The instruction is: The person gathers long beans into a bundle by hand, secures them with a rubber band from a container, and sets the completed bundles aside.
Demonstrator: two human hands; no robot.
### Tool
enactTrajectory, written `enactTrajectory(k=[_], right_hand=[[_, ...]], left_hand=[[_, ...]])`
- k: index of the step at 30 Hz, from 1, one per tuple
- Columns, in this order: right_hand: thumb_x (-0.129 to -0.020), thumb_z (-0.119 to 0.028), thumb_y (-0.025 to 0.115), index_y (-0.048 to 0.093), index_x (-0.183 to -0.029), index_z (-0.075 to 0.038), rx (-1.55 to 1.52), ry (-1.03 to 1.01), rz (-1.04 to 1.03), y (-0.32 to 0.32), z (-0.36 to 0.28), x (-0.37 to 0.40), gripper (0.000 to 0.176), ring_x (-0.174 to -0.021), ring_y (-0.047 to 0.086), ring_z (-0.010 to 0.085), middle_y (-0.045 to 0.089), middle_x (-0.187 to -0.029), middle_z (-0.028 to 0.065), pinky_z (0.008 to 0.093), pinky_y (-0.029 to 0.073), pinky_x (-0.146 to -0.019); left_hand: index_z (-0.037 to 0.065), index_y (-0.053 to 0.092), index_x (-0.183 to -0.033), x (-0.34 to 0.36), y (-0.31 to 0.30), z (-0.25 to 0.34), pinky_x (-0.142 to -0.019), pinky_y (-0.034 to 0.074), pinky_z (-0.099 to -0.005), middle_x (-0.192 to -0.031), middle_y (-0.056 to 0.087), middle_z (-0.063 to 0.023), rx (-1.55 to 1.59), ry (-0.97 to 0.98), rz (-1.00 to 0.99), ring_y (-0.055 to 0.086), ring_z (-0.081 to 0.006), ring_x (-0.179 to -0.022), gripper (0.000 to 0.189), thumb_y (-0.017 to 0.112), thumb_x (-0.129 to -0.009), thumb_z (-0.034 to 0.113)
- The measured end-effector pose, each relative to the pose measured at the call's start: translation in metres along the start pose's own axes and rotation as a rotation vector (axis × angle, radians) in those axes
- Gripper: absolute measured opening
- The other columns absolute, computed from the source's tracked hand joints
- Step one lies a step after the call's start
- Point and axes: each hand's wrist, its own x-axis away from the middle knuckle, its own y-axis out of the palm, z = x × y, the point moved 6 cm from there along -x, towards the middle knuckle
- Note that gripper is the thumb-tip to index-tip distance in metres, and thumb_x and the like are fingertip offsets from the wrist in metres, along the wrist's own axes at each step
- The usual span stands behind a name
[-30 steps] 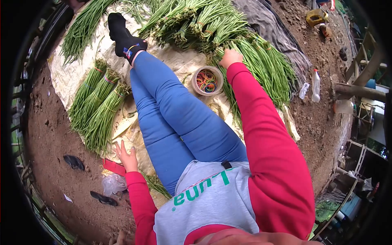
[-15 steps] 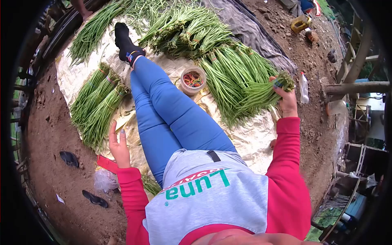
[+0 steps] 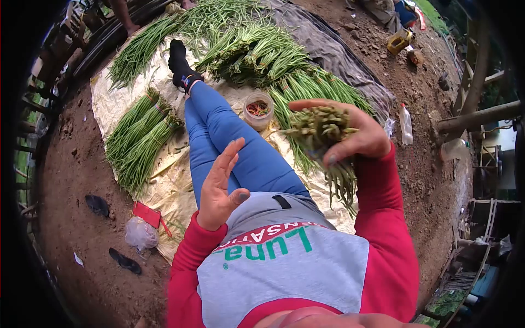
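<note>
My right hand (image 3: 367, 133) is wrapped round a bundle of long green beans (image 3: 324, 131), raised in front of me. The bundle's stem ends face up toward me and the beans hang below. My left hand (image 3: 217, 191) is above my lap, empty, fingers stretched and thumb apart. Beyond the hands, a clear tub (image 3: 258, 109) of coloured rubber bands stands on the sheet beside my leg. More bean bundles (image 3: 336, 90) lie behind my right hand, partly hidden by it. Several banded bundles (image 3: 141, 143) rest left of my legs.
A pale sheet (image 3: 183, 158) covers the dirt ground, with a bean heap (image 3: 257, 52) at its far side. A red wallet-like item (image 3: 146, 214), a plastic bag (image 3: 141, 234) and black sandals (image 3: 124, 261) lie left. A plastic bottle (image 3: 406, 124) lies right. Another person's leg (image 3: 124, 16) shows far left.
My right hand has brought the bean bundle up and inward from the right-hand row, turning its stem ends toward me. My left hand has risen from the left side to above my lap.
</note>
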Motion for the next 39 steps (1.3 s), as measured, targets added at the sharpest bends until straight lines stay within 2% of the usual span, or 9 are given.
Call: enactTrajectory(k=[3, 6, 11, 15, 19, 22, 26, 36, 39], right_hand=[[-0.072, -0.018, 0.088, 0.013, -0.157, 0.001, 0.584, -0.107, -0.222, 0.074, 0.088, -0.095, 0.115, -0.122, 0.06, 0.028, 0.052, -0.139, 0.0236, 0.0335, 0.046, -0.103], [-0.073, -0.018, 0.087, -0.004, -0.158, -0.005, 0.512, 0.006, -0.231, 0.125, 0.14, -0.127, 0.125, -0.11, 0.062, 0.0391, 0.054, -0.127, 0.0302, 0.0423, 0.051, -0.095], [-0.085, -0.02, 0.081, 0.054, -0.14, -0.002, 0.648, -0.168, 0.175, 0.006, 0.111, -0.141, 0.063, -0.113, 0.06, 0.0214, 0.054, -0.133, 0.0162, 0.0338, 0.05, -0.096], [-0.089, -0.016, 0.071, 0.067, -0.119, 0.003, 0.651, -0.111, 0.882, -0.193, 0.168, -0.146, 0.036, -0.096, 0.069, 0.0203, 0.072, -0.108, 0.0132, 0.0333, 0.054, -0.088], [-0.082, -0.031, 0.078, 0.064, -0.124, 0.003, 0.898, 0.275, 0.772, -0.31, 0.333, -0.17, 0.055, -0.102, 0.069, 0.0286, 0.071, -0.112, 0.0179, 0.0377, 0.053, -0.093], [-0.076, -0.043, 0.081, 0.067, -0.123, -0.003, 1.138, 0.644, 0.715, -0.295, 0.36, -0.193, 0.064, -0.116, 0.061, 0.0384, 0.067, -0.121, 0.0212, 0.0442, 0.047, -0.102], [-0.068, -0.049, 0.083, 0.073, -0.104, -0.009, 1.415, 0.611, 0.696, -0.259, 0.353, -0.218, 0.055, -0.114, 0.061, 0.0333, 0.066, -0.117, 0.0169, 0.0469, 0.049, -0.095], [-0.07, -0.041, 0.081, 0.058, -0.124, -0.005, 1.157, 0.613, 0.521, -0.26, 0.369, -0.211, 0.069, -0.109, 0.066, 0.0394, 0.068, -0.115, 0.0242, 0.0467, 0.052, -0.094], [-0.065, -0.033, 0.082, 0.062, -0.125, -0.007, 1.031, 0.415, 0.816, -0.255, 0.329, -0.18, 0.067, -0.103, 0.067, 0.0398, 0.07, -0.11, 0.0231, 0.0448, 0.053, -0.091]], left_hand=[[0.004, 0.034, -0.152, 0.01, -0.023, -0.003, -0.111, 0.04, -0.0437, -0.142, 0.052, -0.02, 0.241, -0.073, 0.214, 0.052, -0.0309, -0.131, 0.095, 0.086, -0.079, 0.036], [0.004, 0.037, -0.149, 0.04, -0.082, -0.035, -0.099, 0.052, -0.0378, -0.127, 0.061, -0.0169, 0.282, -0.19, 0.492, 0.061, -0.0248, -0.118, 0.084, 0.084, -0.082, 0.021], [0.002, 0.05, -0.141, 0.107, -0.139, -0.102, -0.095, 0.049, -0.0291, -0.12, 0.064, -0.0073, 0.182, -0.351, 0.887, 0.06, -0.0132, -0.106, 0.055, 0.073, -0.092, 0.013], [0.0, 0.053, -0.14, 0.091, -0.129, -0.115, -0.093, 0.046, -0.0262, -0.115, 0.063, -0.0025, 0.109, -0.366, 0.959, 0.057, -0.0093, -0.101, 0.048, 0.068, -0.097, 0.014], [-0.002, 0.057, -0.135, 0.083, -0.14, -0.127, -0.093, 0.044, -0.0259, -0.114, 0.062, -0.0039, 0.047, -0.435, 0.867, 0.056, -0.0096, -0.101, 0.042, 0.067, -0.098, 0.016], [-0.002, 0.06, -0.127, 0.09, -0.147, -0.133, -0.094, 0.044, -0.0273, -0.114, 0.062, -0.0046, 0.033, -0.487, 0.845, 0.056, -0.0111, -0.102, 0.037, 0.067, -0.097, 0.018], [-0.002, 0.062, -0.121, 0.093, -0.151, -0.134, -0.094, 0.043, -0.0277, -0.113, 0.062, -0.0047, 0.003, -0.509, 0.874, 0.055, -0.0119, -0.102, 0.03, 0.066, -0.097, 0.017], [0.001, 0.063, -0.115, 0.086, -0.156, -0.131, -0.093, 0.042, -0.0261, -0.11, 0.062, -0.0024, 0.089, -0.467, 0.848, 0.054, -0.0087, -0.099, 0.024, 0.066, -0.096, 0.016], [0.002, 0.06, -0.12, 0.088, -0.154, -0.118, -0.092, 0.042, -0.0261, -0.108, 0.061, -0.0024, 0.094, -0.464, 0.757, 0.055, -0.0097, -0.098, 0.029, 0.067, -0.096, 0.016]])
